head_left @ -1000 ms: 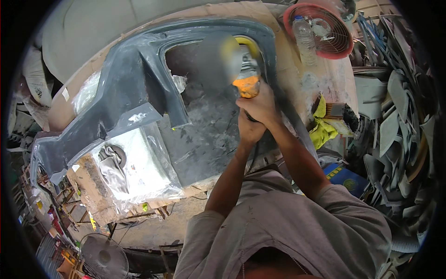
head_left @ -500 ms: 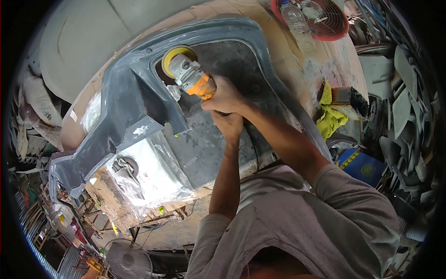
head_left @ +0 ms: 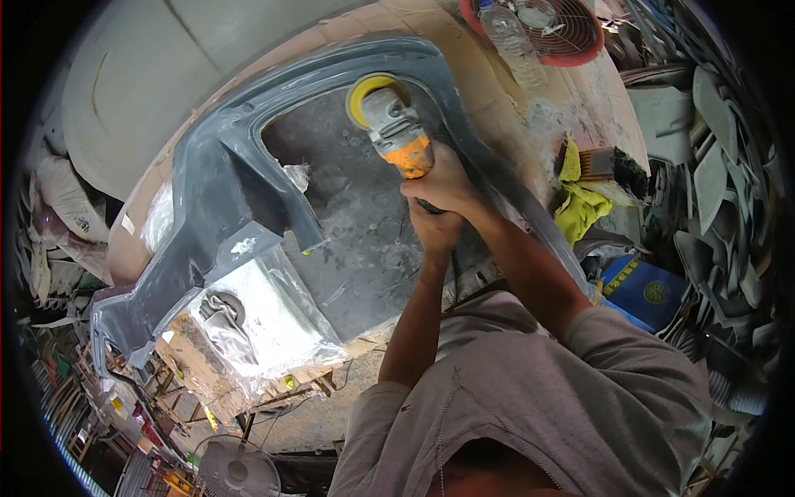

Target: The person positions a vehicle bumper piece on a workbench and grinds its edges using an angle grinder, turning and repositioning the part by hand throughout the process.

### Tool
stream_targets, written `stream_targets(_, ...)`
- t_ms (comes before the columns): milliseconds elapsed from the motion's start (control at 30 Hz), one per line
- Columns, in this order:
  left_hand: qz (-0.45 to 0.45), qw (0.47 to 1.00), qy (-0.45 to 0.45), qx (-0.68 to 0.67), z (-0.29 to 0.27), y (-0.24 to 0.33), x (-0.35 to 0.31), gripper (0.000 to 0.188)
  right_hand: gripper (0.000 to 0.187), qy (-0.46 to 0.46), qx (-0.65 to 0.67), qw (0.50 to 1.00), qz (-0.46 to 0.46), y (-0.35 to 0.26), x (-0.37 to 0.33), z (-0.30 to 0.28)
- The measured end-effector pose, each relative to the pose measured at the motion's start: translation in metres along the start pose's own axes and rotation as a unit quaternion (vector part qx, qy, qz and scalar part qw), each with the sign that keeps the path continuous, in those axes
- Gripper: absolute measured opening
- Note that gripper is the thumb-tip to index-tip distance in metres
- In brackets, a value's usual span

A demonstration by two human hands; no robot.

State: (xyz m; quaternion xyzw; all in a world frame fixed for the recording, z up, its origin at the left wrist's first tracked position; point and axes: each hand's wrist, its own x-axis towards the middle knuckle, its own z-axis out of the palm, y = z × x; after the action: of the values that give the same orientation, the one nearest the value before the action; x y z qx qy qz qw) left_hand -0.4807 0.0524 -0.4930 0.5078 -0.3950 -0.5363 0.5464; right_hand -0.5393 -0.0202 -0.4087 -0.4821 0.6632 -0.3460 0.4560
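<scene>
An orange and grey angle grinder (head_left: pixel 403 142) with a yellow disc (head_left: pixel 370 91) is gripped in both hands. My right hand (head_left: pixel 451 180) wraps round its orange body. Closer to me, my left hand (head_left: pixel 435 229) is closed round the rear end, its fingers partly hidden. The disc is at the inner edge of a large grey moulded panel (head_left: pixel 217 178), near the far side of its opening; whether it touches the edge I cannot tell. From the grinder's rear a dark cord (head_left: pixel 455 273) hangs down.
A plastic-covered white sheet (head_left: pixel 273 311) with a grey cloth (head_left: pixel 225 325) lies at the near left. To the right are a yellow-green cloth (head_left: pixel 582 211), a brush (head_left: pixel 609 168), a clear bottle (head_left: pixel 513 45) and a red fan (head_left: pixel 571 33). Another fan (head_left: pixel 238 472) stands below.
Both hands have carried the angle grinder to the right along the panel's far inner edge. My view has shifted slightly.
</scene>
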Motion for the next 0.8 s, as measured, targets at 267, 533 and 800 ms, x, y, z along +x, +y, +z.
stream_targets(267, -0.057, 0.995, -0.077, -0.024, 0.013, -0.002, -0.019, 0.055, 0.062, 0.061, -0.04, 0.997, -0.038, 0.013, -0.022, -0.016)
stream_targets(533, -0.122, 0.97, -0.197, -0.07, 0.019, 0.031, -0.033, 0.045, 0.061, 0.113, -0.111, 0.987, 0.038, 0.009, -0.044, -0.033)
stream_targets(800, -0.048, 0.983, -0.114, -0.136, 0.014, 0.019, -0.017, 0.037, 0.061, 0.097, -0.156, 0.983, 0.017, -0.003, -0.024, -0.011)
